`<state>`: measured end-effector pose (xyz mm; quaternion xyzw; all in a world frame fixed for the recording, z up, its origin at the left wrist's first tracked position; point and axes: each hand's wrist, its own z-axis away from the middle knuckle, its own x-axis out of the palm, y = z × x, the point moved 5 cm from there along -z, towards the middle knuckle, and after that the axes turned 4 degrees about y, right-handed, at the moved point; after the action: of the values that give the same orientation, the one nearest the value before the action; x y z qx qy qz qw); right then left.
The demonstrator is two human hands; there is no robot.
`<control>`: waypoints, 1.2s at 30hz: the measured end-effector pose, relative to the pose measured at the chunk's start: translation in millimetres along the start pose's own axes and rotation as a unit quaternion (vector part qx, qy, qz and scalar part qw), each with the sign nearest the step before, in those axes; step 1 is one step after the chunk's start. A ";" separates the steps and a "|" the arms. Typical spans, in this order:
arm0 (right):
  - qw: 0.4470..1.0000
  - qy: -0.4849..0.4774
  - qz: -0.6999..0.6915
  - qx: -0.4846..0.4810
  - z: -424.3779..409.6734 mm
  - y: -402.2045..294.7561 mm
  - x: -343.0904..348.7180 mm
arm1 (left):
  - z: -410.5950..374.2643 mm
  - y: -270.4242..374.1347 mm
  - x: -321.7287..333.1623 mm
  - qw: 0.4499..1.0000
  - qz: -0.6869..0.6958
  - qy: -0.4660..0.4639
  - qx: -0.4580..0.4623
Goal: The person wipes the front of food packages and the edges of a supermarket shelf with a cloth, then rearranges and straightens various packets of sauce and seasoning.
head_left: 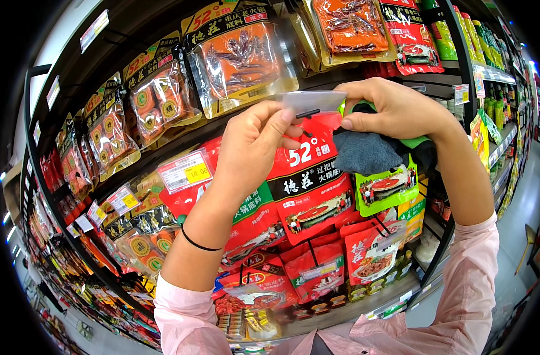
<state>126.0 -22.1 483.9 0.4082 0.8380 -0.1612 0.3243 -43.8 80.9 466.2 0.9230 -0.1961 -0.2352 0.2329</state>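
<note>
A clear plastic price-tag holder (316, 101) spans the gap between my hands, in front of a black display hook. My left hand (263, 128) pinches its left end between thumb and fingers. Its right end is at the fingers of my right hand (381, 108), which also grips a bunched grey cloth (365, 151) with green and black parts. Just below the holder hangs a red hot pot seasoning pouch (312, 186). A bright green pouch (387, 188) hangs partly behind the cloth.
Clear-fronted seasoning packs (241, 57) hang along the upper row. A price tag (185, 171) stands out left of my forearm. Lower down, more red pouches (316, 270) hang above a shelf with small jars. A black shelf upright (463, 57) rises at right, beside an aisle (514, 222).
</note>
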 end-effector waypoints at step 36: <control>0.912 0.182 -0.345 0.126 -1.8 25.2 37.0 | 11.5 -8.4 19.0 0.978 0.201 0.045 -0.021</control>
<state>128.3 15.8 460.1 0.1535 0.9438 -0.2905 0.0363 -32.2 74.9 446.2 0.8692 -0.3621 -0.1458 0.3035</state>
